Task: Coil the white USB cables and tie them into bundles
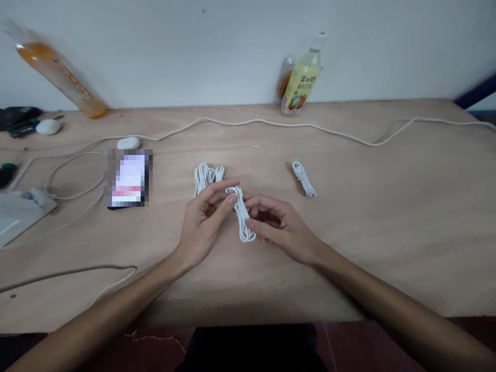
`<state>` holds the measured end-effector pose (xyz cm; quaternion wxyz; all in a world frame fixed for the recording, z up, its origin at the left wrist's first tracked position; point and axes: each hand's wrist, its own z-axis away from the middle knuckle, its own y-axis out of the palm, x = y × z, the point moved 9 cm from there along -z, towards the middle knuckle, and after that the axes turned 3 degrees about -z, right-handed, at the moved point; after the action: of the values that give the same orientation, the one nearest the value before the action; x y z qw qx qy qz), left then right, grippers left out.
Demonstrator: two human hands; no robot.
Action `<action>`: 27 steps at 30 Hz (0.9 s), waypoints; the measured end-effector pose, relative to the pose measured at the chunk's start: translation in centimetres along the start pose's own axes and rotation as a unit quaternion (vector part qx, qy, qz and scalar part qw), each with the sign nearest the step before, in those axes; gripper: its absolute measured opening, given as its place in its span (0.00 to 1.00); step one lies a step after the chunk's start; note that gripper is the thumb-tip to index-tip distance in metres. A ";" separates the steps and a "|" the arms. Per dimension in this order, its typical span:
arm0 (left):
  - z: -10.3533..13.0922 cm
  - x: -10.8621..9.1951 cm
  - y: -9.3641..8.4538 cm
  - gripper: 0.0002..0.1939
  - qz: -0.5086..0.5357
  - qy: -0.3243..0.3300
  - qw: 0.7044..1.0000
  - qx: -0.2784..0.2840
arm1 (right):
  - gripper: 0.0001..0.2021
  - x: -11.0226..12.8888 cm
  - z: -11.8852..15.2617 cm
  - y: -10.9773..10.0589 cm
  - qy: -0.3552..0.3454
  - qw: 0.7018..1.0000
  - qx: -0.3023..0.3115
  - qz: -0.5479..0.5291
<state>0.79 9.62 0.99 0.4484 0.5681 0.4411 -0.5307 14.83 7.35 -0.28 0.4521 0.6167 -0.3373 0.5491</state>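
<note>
A bundled white cable (pixel 243 219) is held between my two hands over the middle of the table. My left hand (pixel 207 217) pinches its upper end between thumb and fingers. Lower down, my right hand (pixel 275 222) grips the bundle's right side, thumb in front and fingers curled behind. Just beyond my left hand lie more coiled white cables (pixel 204 174), partly covered by that hand. Off to the right, one separate white cable bundle (pixel 304 179) rests on the wooden tabletop (pixel 368 217).
A phone (pixel 129 178) and a small white case (pixel 128 143) lie left. A long white cord (pixel 256 121) crosses the back. An orange drink bottle (pixel 64 77) and a yellow drink bottle (pixel 302 80) stand by the wall. Loose cables run along the left side.
</note>
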 end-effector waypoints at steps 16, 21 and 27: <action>0.3 0.6 0.2 0.22 0.011 -0.031 0.999 0.012 | 0.22 -0.5 0.1 0.2 0.052 0.998 0.015 0.030; 0.3 0.6 0.4 0.23 0.025 -0.028 0.999 0.019 | 0.22 -0.3 0.1 0.2 0.041 0.998 0.014 0.040; 0.2 0.5 0.2 0.19 0.025 -0.027 0.999 -0.003 | 0.20 -0.2 0.0 0.0 0.024 0.997 0.005 0.074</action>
<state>0.93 9.41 0.48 0.4751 0.5632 0.4159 -0.5331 14.85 7.33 -0.48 0.4152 0.5787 -0.3683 0.5975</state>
